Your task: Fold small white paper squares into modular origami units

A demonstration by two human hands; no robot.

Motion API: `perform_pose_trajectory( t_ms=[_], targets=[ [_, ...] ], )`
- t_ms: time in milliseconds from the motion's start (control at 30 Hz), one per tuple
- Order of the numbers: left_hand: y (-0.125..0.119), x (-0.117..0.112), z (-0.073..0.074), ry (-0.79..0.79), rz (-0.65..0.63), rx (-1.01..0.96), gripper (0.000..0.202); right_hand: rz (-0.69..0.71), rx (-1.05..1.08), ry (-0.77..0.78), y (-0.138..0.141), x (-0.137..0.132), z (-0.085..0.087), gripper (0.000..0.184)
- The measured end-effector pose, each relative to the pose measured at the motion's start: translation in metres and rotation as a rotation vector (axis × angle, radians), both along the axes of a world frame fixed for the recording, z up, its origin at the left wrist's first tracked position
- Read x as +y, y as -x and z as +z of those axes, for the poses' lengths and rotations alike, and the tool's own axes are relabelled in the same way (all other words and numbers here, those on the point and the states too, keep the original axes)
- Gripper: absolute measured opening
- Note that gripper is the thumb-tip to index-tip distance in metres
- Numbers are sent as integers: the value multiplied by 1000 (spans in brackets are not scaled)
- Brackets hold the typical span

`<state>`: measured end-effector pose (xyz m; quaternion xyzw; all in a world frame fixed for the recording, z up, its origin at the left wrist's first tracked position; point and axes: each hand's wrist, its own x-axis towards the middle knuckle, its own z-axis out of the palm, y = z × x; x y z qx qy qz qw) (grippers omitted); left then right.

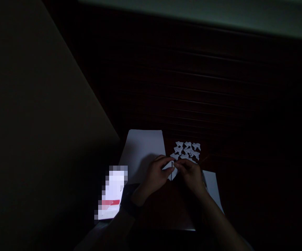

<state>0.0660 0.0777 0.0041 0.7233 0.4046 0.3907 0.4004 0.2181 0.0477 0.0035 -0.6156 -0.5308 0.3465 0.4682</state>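
The scene is very dark. My left hand (155, 176) and my right hand (191, 174) meet over a small white folded paper piece (172, 170), both pinching it with closed fingers. A dark band sits on my left wrist. Just beyond my hands lies a cluster of several small folded white paper pieces (187, 150) on the dark surface. A white sheet of paper (142, 148) lies under and behind my left hand.
A lit phone screen (111, 195), blurred out, glows to the left of my left wrist. Another white sheet (213, 190) shows under my right forearm. A dark slatted wooden panel (205, 87) rises behind, and a pale wall (36, 122) fills the left.
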Motion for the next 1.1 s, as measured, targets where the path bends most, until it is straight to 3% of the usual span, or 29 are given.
perform_pose_trajectory(
  t_ms=[267,733,1100],
  targets=[
    [-1,0,-5,106,31,-88,22,44,-94,-32,2,-4,7,17],
    [1,1,-9,198,22,-118,19,53,-216,-63,4,-8,1,11],
    [4,2,1,170,-41,-96,14,60,-204,-83,4,-8,-1,9]
  ],
)
